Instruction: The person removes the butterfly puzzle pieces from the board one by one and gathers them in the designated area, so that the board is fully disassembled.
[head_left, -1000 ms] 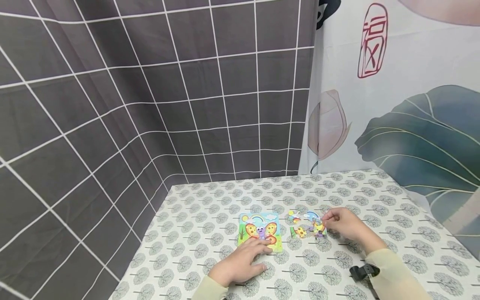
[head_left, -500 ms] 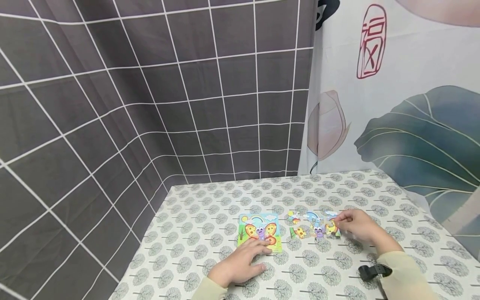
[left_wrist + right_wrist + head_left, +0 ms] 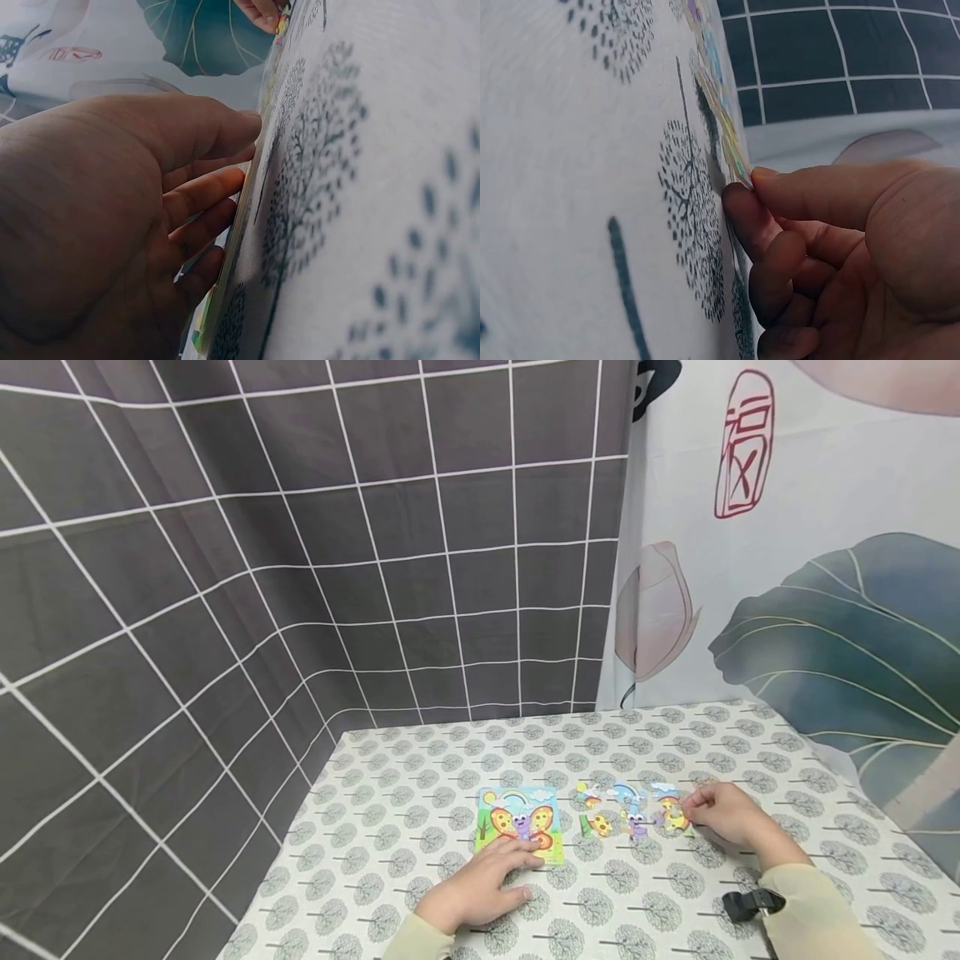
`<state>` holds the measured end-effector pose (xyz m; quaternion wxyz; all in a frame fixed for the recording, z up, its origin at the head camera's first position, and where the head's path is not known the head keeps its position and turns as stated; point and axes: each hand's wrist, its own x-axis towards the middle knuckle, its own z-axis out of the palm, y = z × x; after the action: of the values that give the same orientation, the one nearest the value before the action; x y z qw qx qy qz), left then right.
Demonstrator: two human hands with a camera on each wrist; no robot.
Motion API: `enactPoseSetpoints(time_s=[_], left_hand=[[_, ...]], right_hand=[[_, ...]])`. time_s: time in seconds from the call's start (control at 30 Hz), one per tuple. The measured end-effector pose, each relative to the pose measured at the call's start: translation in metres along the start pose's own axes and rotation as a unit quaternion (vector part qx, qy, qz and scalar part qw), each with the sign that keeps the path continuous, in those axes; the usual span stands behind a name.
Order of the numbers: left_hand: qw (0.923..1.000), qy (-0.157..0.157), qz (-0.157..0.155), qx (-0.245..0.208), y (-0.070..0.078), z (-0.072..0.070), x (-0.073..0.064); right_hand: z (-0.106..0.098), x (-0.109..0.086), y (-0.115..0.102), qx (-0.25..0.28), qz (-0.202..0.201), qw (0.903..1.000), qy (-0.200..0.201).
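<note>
My left hand (image 3: pixel 486 881) rests with spread fingers on the lower part of a butterfly puzzle board (image 3: pixel 519 799). The left wrist view shows these fingertips (image 3: pixel 238 178) on the board's thin edge. My right hand (image 3: pixel 729 817) pinches a yellow wing puzzle piece (image 3: pixel 672 817) between thumb and forefinger; in the right wrist view the puzzle piece (image 3: pixel 733 150) is tilted, its near edge off the cloth. Left of it lie a purple butterfly-body piece (image 3: pixel 637 825) and a yellow wing piece with green (image 3: pixel 597 825). Behind are a sun piece (image 3: pixel 587 792), a rainbow piece (image 3: pixel 626 792) and a cloud piece (image 3: pixel 664 789).
A tree-patterned cloth (image 3: pixel 592 902) covers the table. A dark grid curtain (image 3: pixel 450 568) hangs behind and at the left, a white floral curtain (image 3: pixel 675 485) at the right. A black strap mount (image 3: pixel 750 905) sits on the right wrist.
My right hand has moved right with the yellow wing piece, away from the purple body piece, uncovering it and the cloud piece. The piece has turned slightly. My left hand stays put.
</note>
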<state>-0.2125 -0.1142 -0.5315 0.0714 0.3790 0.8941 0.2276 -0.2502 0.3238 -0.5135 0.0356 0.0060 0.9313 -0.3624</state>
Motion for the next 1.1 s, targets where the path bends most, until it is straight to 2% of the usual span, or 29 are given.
enactPoseSetpoints(time_s=[0.27,0.5,0.7,0.8,0.97,1.1], left_hand=[[0.9999,0.003,-0.009,-0.003,0.002,-0.002,0.001],[0.9995,0.031,-0.008,-0.002,0.002,-0.001,0.001],[0.9984,0.051,-0.002,0.027,0.003,0.0,0.002],[0.9984,0.051,0.001,0.025,0.003,0.001,0.003],[0.997,0.065,-0.021,-0.036,0.0,0.003,0.003],[0.989,0.1,-0.045,-0.099,-0.008,0.0,0.004]], right_hand=[[0.001,0.001,0.001,-0.006,-0.003,1.0,0.006],[0.004,0.002,-0.001,0.005,-0.005,0.9998,0.016],[0.014,0.002,-0.017,0.042,-0.023,0.9987,0.014],[0.019,0.002,-0.031,0.039,-0.053,0.9977,0.013],[0.033,0.004,-0.06,0.02,-0.1,0.9948,0.0],[0.048,0.008,-0.084,0.012,-0.127,0.9917,-0.02]])
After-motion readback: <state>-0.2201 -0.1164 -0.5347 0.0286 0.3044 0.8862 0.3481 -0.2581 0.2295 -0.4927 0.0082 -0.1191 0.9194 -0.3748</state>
